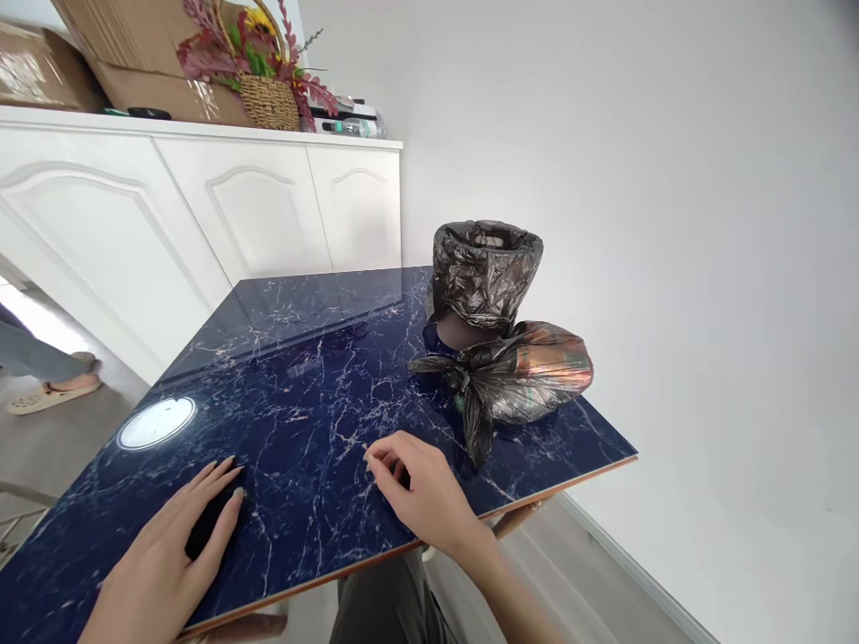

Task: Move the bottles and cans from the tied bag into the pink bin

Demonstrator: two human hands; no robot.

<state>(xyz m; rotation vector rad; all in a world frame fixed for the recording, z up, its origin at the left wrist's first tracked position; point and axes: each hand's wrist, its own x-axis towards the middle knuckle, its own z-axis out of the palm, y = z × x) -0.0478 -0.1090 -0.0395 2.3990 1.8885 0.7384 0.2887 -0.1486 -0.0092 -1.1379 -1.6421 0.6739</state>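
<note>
My left hand (pixel 173 547) rests on the dark blue marbled table (pixel 295 429) at the lower left, its fingers stretched out and the thumb apart. My right hand (pixel 424 487) lies near the table's front edge with fingers curled in and thumb tip meeting them; nothing shows in it. Just beyond it sits a knotted black plastic bag (pixel 537 371), filled, its loose ends pointing toward me and to the left. Behind that bag stands a bin (pixel 463 331), lined with another black plastic bag (pixel 487 277) folded over its rim.
A white cabinet (pixel 261 206) stands behind the table, bearing cardboard boxes (pixel 148 54), a wicker flower basket (pixel 268 100) and a plastic bottle (pixel 359 128). A white wall (pixel 658 224) runs along the right. Another person's foot in a clog (pixel 57 394) shows at far left.
</note>
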